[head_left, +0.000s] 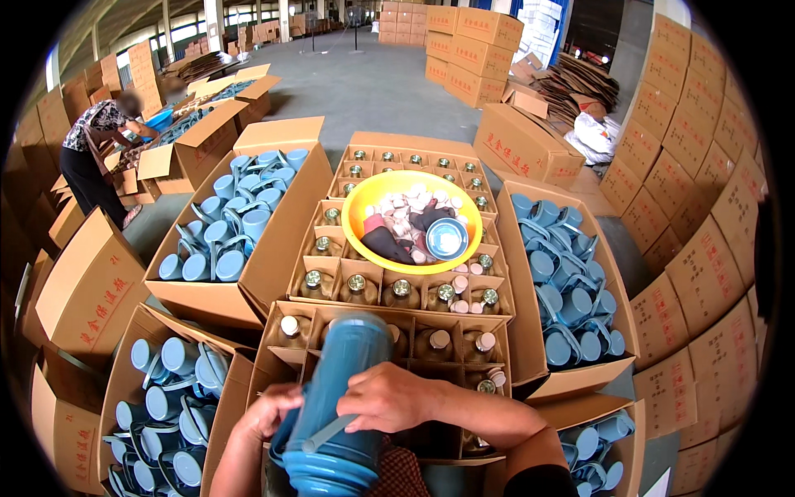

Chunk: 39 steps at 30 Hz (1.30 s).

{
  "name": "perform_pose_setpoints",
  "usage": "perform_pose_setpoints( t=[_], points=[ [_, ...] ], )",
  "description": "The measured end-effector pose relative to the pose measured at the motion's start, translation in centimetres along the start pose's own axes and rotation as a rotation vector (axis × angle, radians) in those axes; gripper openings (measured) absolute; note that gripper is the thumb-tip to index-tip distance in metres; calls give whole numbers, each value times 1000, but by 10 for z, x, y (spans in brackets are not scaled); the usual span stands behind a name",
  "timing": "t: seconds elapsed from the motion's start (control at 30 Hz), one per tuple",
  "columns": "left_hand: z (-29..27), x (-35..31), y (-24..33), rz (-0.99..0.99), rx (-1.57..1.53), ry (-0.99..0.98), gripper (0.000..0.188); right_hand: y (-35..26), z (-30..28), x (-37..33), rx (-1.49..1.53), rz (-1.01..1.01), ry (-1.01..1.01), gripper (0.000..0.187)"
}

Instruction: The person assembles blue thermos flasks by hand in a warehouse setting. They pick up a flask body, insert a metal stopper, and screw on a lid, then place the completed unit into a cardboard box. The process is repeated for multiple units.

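A blue thermos flask casing (344,364) is held tilted in front of me over a divided carton, its top end blurred by motion. My left hand (277,410) is closed at its side handle. Bent across from the right, my right hand (385,399) has its fingers curled against the casing by the light blue carrying strap (330,431). Beneath it, the divided carton (263,348) holds glass bottles (434,343), several with pale stoppers. On the cartons beyond sits a yellow basin (356,217) with pale stoppers, dark cloth and a blue-rimmed round metal piece (447,238).
Open cartons of blue casings stand left (224,224), near left (166,398), right (571,282) and near right (600,447). Stacked closed cartons (687,124) wall the right side. At far left, another person (99,137) bends over a carton.
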<state>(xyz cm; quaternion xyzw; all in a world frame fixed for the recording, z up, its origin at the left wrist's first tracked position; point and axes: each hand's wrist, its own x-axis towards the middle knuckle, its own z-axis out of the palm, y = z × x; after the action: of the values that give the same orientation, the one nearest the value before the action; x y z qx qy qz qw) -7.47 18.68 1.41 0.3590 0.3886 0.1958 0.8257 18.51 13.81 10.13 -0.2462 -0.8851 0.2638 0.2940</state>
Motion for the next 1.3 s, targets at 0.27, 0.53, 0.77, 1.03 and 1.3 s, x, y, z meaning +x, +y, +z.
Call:
perform_pose_setpoints(
  t=[0.27,0.53,0.77,1.03,1.3],
  points=[
    [2,-23,-94,-88,72,202,64,114,-59,-6,-357,617,766,15],
    [11,-44,-82,9,-209,241,59,234,-81,-70,-817,1268,408,28],
    [5,-82,-46,350,-589,262,55,93,-49,-33,76,606,759,23],
    [-27,-103,-41,713,-220,745,50,-96,105,-61,807,297,-377,12],
    [-3,-167,-112,552,240,546,56,-177,168,-100,304,322,-221,12]
  ],
)
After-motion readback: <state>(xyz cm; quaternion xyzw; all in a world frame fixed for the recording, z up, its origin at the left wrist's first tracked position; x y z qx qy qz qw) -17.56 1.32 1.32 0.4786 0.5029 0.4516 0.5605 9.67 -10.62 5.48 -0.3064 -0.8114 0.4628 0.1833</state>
